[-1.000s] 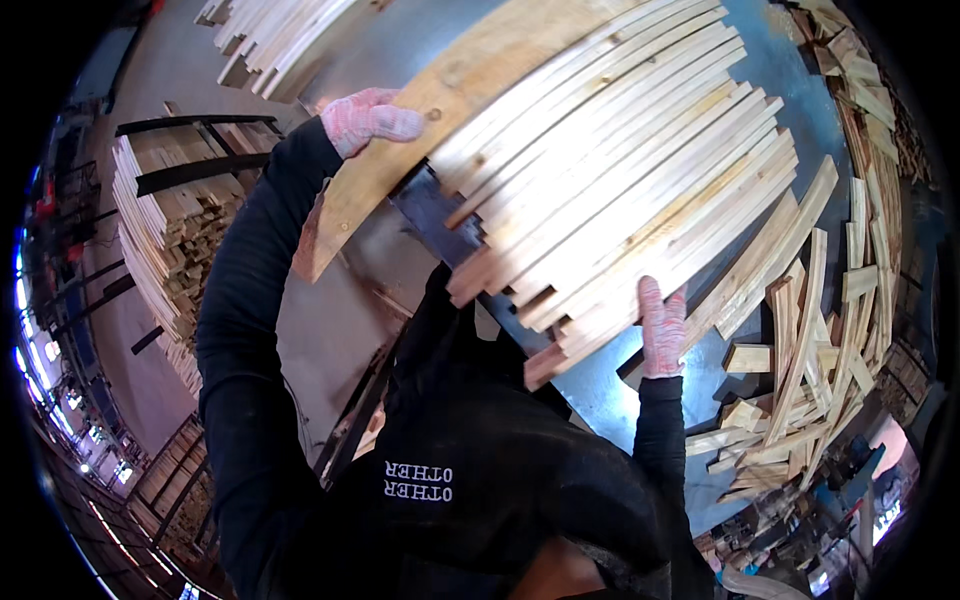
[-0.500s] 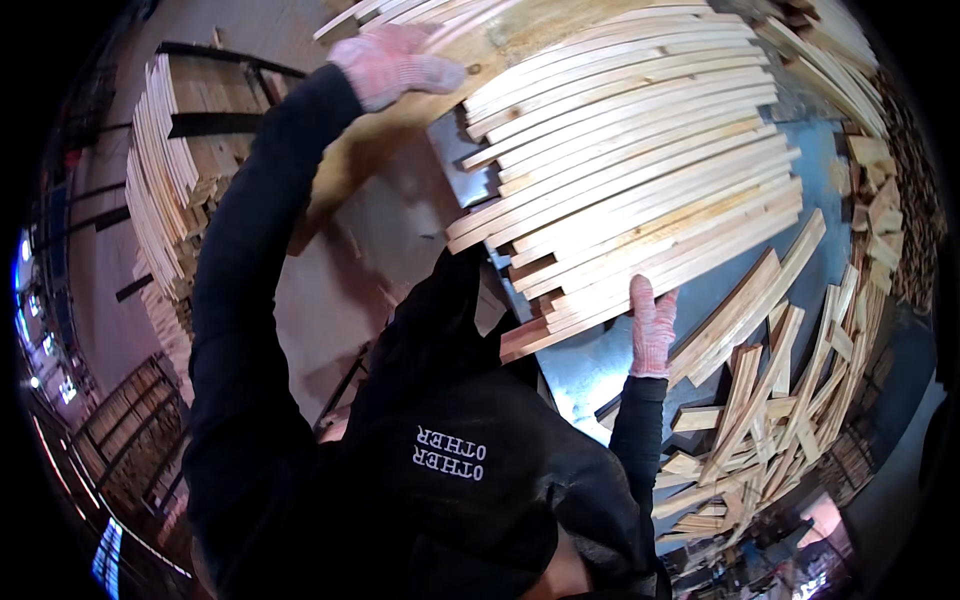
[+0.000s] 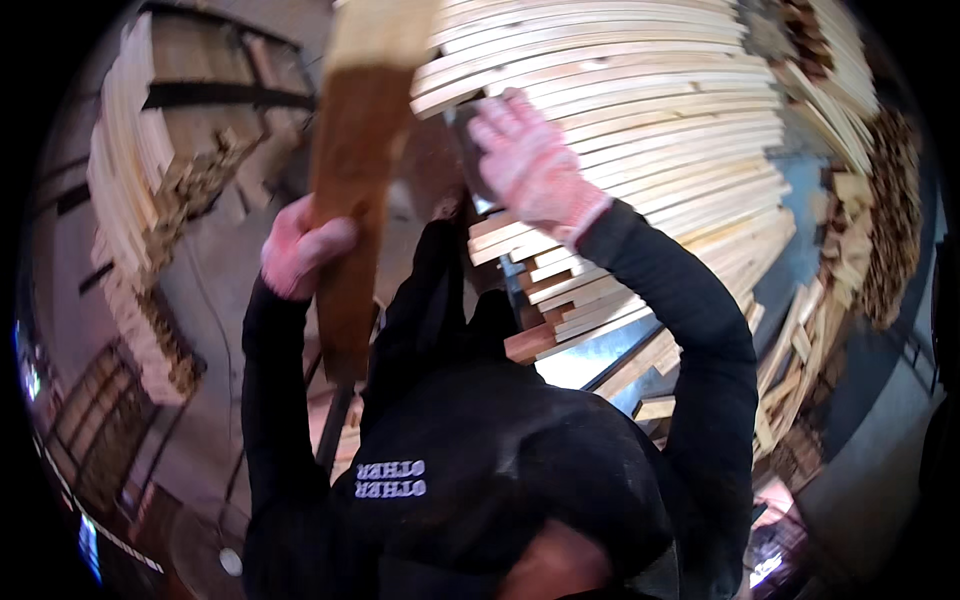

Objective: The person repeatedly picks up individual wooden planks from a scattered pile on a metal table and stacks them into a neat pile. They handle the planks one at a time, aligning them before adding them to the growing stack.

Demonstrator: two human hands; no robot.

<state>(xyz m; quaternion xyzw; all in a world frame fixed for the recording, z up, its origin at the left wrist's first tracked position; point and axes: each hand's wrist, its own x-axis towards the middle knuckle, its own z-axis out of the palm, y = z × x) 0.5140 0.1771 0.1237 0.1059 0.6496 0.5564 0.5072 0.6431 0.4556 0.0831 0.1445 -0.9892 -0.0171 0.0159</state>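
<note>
- One wooden plank is held at the left of the worktable, its length running up to the top edge of the view; whether the strips are touched by it cannot be told.
- Two gloved hands are seen: the left hand is closed around the plank's lower part, with one thumb laid over its face.
- The right hand is placed over the near-left ends of the strips, its fingers outstretched and fairly close together; nothing is seen gripped in it.
- One broad row of pale wooden strips is laid side by side, well over a dozen; an exact count cannot be made. Their ends are unevenly set.
- One metal worktable is partly covered by the row.
- Several loose offcuts are heaped at the right, too overlapped to be counted.
- One stack of boards is seen at the far left, crossed by two dark bars.
</note>
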